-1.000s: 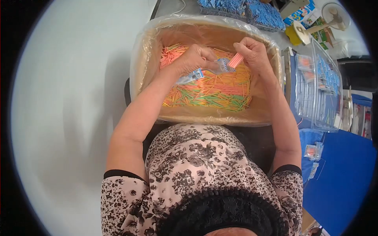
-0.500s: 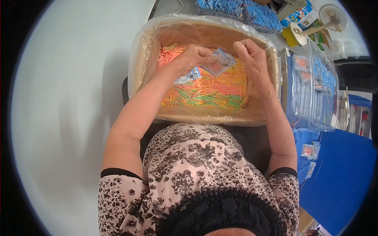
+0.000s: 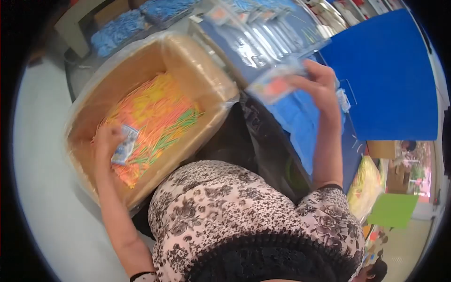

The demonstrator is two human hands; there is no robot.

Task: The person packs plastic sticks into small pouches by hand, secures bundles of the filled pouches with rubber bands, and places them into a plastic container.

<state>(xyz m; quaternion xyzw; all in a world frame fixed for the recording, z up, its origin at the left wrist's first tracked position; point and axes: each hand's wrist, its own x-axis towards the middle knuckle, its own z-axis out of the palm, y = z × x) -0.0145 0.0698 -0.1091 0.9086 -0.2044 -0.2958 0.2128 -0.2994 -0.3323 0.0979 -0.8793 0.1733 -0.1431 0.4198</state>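
Note:
My left hand (image 3: 109, 138) is inside a carton (image 3: 199, 63) lined with clear plastic. Its fingers are closed on a small clear packet (image 3: 126, 146) with a blue-and-white striped edge. Beneath it lie many thin coloured sticks (image 3: 159, 110) in pink, orange, yellow and green. Outside the carton, on the right, my right hand (image 3: 323, 84) pinches another clear packet (image 3: 272, 87) with something pinkish inside, blurred by motion. That packet is held over blue sheeting (image 3: 298, 124), near the front edge of a clear plastic tray (image 3: 307, 49).
Striped packets (image 3: 256, 11) lie in the clear tray. Bundles of blue packets (image 3: 117, 35) fill containers behind the carton. A large blue panel (image 3: 380, 80) stands at right, with a yellowish bag (image 3: 365, 188) and green sheet (image 3: 393, 210) below. Another person's head (image 3: 376, 271) shows bottom right.
The view has turned to the right. My right hand has left the carton and moved right with a packet that was between both hands. My left hand stays in the carton with the other packet.

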